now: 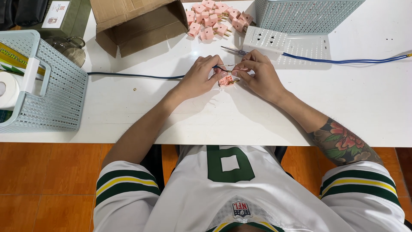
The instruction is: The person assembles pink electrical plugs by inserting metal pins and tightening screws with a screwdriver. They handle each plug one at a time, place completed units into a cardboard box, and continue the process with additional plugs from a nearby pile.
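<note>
Pink plastic, a small open plug body with brass prongs [226,80], lies on the white tabletop [352,99] right between the person's 2 hands, near the middle of the table. The left hand [198,78] is curled over the end of a dark blue cable [133,76], pinching its thin stripped wires at the fingertips just above the plug; the cable runs from that hand leftward across the table toward a pale blue perforated plastic basket [60,94] at the table's left edge. The right hand [257,75] is closed in a pinch on the same fine wire ends, its fingertips touching the plug's upper edge. Just beyond the right hand lies a slim screwdriver with a clear handle [234,50], and past it a white multi-socket power strip [266,39] with a brighter blue cable [343,61] leading off to the right. Farther back sits a heap of matching pink plug bodies [212,18], with an open brown cardboard box [137,23] to its left and a 2nd pale blue perforated basket [300,15] to its right. A white paper roll [7,89] stands inside the left basket.
</note>
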